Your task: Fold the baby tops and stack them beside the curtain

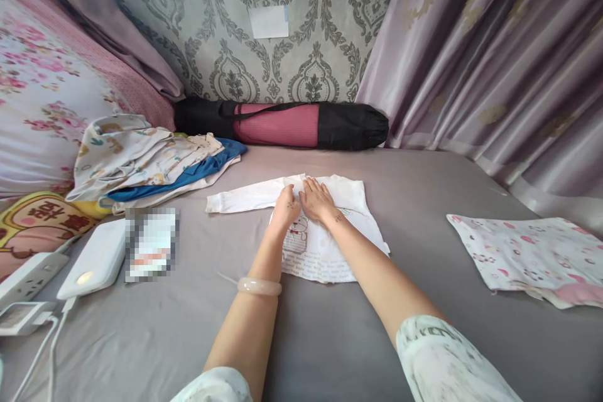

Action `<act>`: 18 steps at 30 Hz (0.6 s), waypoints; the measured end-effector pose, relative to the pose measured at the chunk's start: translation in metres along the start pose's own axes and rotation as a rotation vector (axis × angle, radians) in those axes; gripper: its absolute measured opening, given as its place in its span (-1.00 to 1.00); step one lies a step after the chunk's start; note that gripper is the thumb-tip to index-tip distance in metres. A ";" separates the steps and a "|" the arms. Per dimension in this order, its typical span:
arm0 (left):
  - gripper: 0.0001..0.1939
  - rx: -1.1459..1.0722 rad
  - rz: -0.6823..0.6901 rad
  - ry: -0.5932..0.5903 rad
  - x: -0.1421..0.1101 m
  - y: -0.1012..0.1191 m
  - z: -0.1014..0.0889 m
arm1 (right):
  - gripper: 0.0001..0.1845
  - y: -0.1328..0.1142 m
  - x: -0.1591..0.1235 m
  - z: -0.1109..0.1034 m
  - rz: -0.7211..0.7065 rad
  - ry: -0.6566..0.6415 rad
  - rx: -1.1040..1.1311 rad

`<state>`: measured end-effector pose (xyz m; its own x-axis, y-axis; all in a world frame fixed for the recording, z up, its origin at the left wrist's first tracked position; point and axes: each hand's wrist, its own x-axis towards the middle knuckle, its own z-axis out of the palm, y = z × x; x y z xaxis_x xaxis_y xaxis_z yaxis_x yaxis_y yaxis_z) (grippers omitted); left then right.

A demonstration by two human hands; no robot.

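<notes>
A white long-sleeved shirt (330, 257) with a printed picture and lines of lettering lies spread on the grey bedsheet. One sleeve (249, 196) stretches out to the left; the other is not seen extended. My left hand (287, 207) is on the upper middle of the shirt, its fingers drawn together at the fabric and partly hidden. Just beside it, my right hand (317, 201) rests flat on the shirt with fingers stretched out. A pale bangle (259, 287) circles my left forearm.
Patterned clothes (136, 157) are piled at the left. A folded pink-print cloth (527, 257) lies right. Along the wall rests a black and pink rolled bag (277, 124). A white power bank (97, 257), a power strip (31, 279), cables and a blurred item (151, 245) sit left.
</notes>
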<state>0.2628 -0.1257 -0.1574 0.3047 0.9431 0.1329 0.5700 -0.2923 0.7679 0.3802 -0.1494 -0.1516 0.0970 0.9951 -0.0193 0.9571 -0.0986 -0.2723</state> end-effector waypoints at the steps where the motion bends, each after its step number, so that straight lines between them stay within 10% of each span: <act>1: -0.48 0.000 -0.003 -0.002 0.000 0.001 0.000 | -0.34 -0.001 0.002 -0.002 0.010 -0.019 -0.006; 18: -0.50 -0.024 -0.058 0.020 -0.002 0.007 -0.008 | -0.33 0.005 0.029 -0.006 -0.135 -0.023 0.070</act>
<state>0.2604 -0.1287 -0.1473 0.2567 0.9613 0.1001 0.5677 -0.2338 0.7893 0.3898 -0.1207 -0.1479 -0.0384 0.9993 0.0003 0.9395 0.0362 -0.3406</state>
